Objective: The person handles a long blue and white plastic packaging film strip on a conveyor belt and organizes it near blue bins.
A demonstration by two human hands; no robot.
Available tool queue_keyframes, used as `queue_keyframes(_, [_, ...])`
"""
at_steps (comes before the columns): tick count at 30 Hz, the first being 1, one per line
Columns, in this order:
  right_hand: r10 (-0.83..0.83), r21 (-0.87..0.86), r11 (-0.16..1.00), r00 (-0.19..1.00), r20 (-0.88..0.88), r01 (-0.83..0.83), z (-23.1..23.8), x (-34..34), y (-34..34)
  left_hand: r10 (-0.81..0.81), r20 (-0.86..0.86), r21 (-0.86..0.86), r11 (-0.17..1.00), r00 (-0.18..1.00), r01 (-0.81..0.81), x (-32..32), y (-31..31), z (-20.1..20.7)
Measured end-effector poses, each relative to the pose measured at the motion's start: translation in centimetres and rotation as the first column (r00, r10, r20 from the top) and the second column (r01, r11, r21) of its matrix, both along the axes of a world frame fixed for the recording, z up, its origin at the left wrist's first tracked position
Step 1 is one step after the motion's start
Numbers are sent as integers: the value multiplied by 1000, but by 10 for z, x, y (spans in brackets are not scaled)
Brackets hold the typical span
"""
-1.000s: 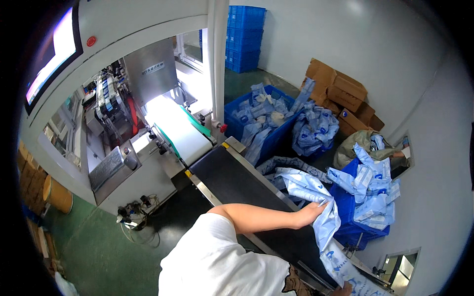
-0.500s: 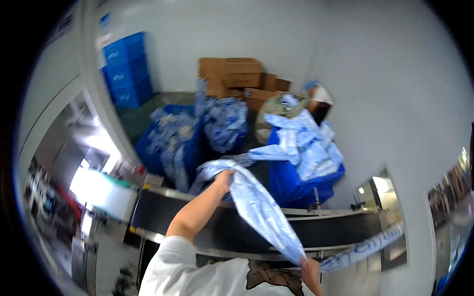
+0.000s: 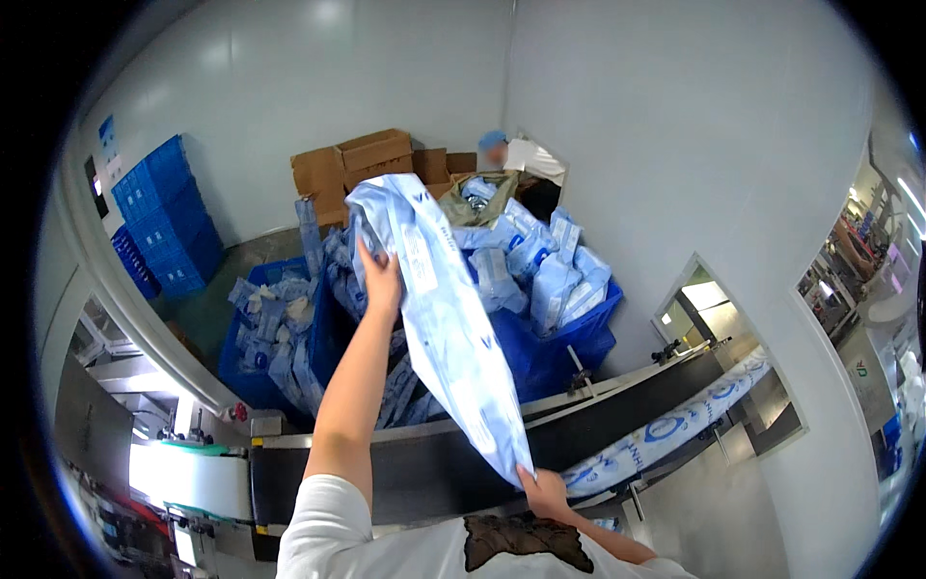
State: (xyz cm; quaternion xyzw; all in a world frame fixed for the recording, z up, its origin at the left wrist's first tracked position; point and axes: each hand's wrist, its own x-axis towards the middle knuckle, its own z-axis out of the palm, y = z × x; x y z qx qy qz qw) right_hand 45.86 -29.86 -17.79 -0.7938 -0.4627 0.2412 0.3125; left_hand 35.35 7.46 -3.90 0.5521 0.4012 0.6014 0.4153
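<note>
A long, crumpled length of light-blue printed plastic film [image 3: 449, 328] stretches between my hands, over the dark conveyor belt. My left hand [image 3: 380, 278] reaches forward and grips its far upper part, thumb and fingers at the edge; some fingers are hidden by the film. Down near my body, my right hand [image 3: 546, 492] pinches the tapered lower end. Just right of that hand, a filled tube of similar printed film [image 3: 666, 425] lies along the near side of the conveyor belt [image 3: 415, 473], reaching toward the wall opening.
Beyond the conveyor, a blue bin [image 3: 555, 362] overflows with film-wrapped packs [image 3: 555, 285]. Another blue bin [image 3: 253, 372] holds crumpled film. Cardboard boxes [image 3: 376, 154] and blue crates [image 3: 169, 222] stand farther back. A person in a blue cap [image 3: 493, 141] is near the corner. The wall has an opening [image 3: 709, 299].
My left hand has moved forward and up, raising the film's far end in front of the bins. My right hand still pinches the lower end. The view has shifted to the right.
</note>
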Motion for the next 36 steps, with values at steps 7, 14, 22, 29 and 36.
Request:
queue_keyframes(7, [-211, 13, 912, 495, -843, 410, -17, -5, 72, -441, 665, -485, 358, 603, 798, -2, -158, -210])
queue_keyframes(14, [-206, -94, 851, 165, -965, 517, -20, -24, 105, -602, 319, -352, 642, 732, 681, -2, -253, -223])
queue_keyframes(22, [190, 315, 944, 616, -765, 100, -44, -36, 84, -424, 194, -427, 775, 884, 466, -32, -252, -225])
queue_keyframes(29, [389, 119, 801, 660, 642, -587, 58, 42, 9, -227, 454, -504, 732, 862, 459, -72, -236, -182])
queue_keyframes(36, [81, 90, 973, 687, 722, -211, 20, 151, -37, -183, 444, -485, 774, 877, 407, -97, -208, -146])
